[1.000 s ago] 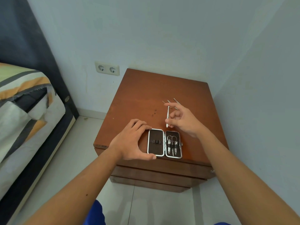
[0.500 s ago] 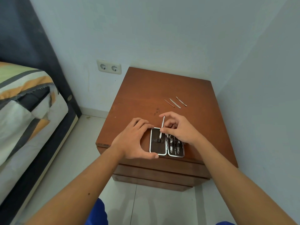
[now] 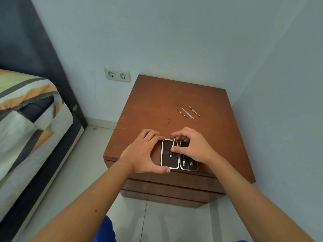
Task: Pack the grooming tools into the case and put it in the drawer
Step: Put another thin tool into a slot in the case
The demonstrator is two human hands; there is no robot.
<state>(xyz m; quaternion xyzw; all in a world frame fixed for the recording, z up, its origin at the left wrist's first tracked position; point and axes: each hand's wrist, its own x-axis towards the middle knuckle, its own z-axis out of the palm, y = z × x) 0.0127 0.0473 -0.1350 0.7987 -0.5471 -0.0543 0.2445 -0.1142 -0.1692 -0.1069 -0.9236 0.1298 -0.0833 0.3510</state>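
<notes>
A small grooming case point(image 3: 168, 161) lies open near the front edge of the brown nightstand point(image 3: 157, 109). Its right half holds scissors and other metal tools, partly hidden. My left hand point(image 3: 145, 151) grips the case's left edge, thumb at the front corner. My right hand point(image 3: 191, 145) hovers over the case and pinches a thin silver tool point(image 3: 173, 143), pressing it down onto the left half. Three slim metal tools point(image 3: 187, 112) lie loose farther back on the top. The closed drawer fronts point(image 3: 167, 187) show below the case.
A bed with a striped cover point(image 3: 26, 109) stands to the left, with tiled floor point(image 3: 73, 175) between it and the nightstand. A double wall socket point(image 3: 117, 75) sits behind the nightstand's left corner. A wall runs close along the right side.
My right hand has carried the thin silver tool from the back of the nightstand down onto the case's left half. My left hand stays on the case.
</notes>
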